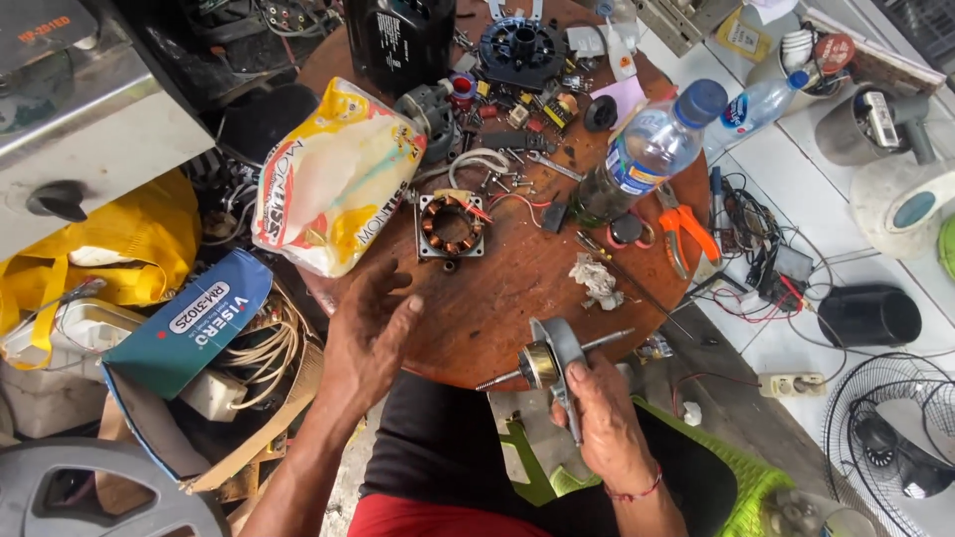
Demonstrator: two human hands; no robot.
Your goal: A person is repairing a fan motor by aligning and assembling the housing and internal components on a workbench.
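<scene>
My right hand [609, 423] grips a small motor rotor [550, 362], a brass-coloured core on a thin steel shaft with a grey metal end plate, held over the near edge of the round wooden table [517, 288]. My left hand [370, 333] hovers open at the table's left edge, palm up, fingers spread, holding nothing. A square stator with copper windings [450, 226] lies on the table beyond the left hand. A crumpled bit of tissue [597, 280] lies beyond the rotor.
A yellow-and-white plastic bag [333, 179] leans at the table's left. A clear water bottle [649, 149], orange-handled pliers [684, 234], screws and small parts crowd the far side. A blue carton [189, 323] sits left; fan grille [885, 438] and black cup [867, 315] right.
</scene>
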